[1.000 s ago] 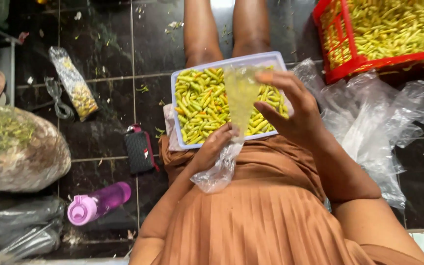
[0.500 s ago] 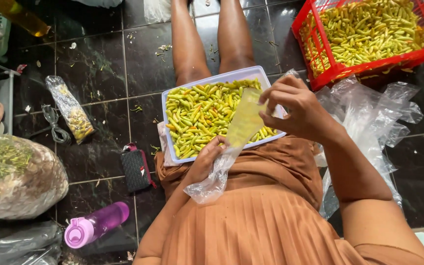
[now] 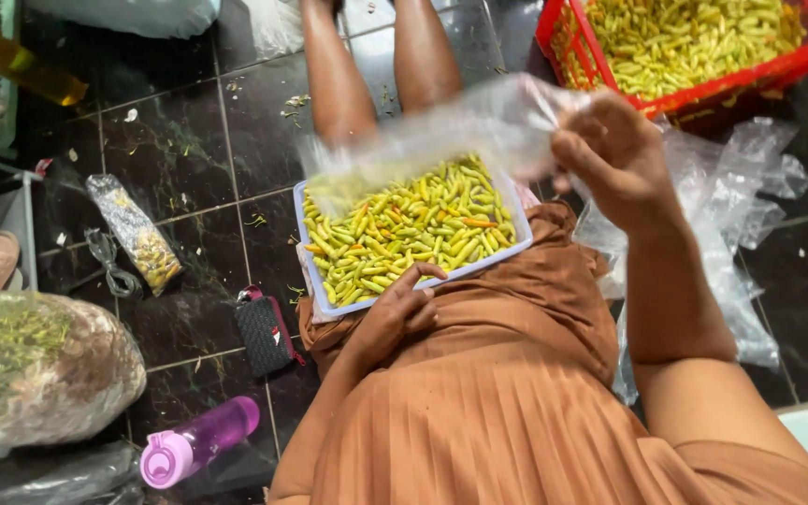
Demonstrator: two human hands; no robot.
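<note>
Sitting on the dark tiled floor [image 3: 189, 168] with a white tray [image 3: 315, 295] of green-yellow chillies [image 3: 404, 229] on the lap, the person is wearing a pleated brown skirt [image 3: 507, 402]. Right hand [image 3: 610, 159] is raised above the tray's right end, grip pinched closed on one end of a clear plastic bag [image 3: 460, 131], which is stretching blurred across the air over the tray's far edge. Left hand [image 3: 395, 313] is resting at the tray's near edge, fingers curled loosely with fingertips touching the rim, holding nothing that can be made out. Red basket [image 3: 694, 56] of more chillies is sitting beyond the tray to the right, crumpled clear plastic [image 3: 741, 187] lying just right of the tray. Left of the tray: small dark pouch [image 3: 266, 332], filled narrow bag [image 3: 133, 234], purple bottle [image 3: 200, 441] nearer, large bag of stems [image 3: 39, 369] farthest left.
</note>
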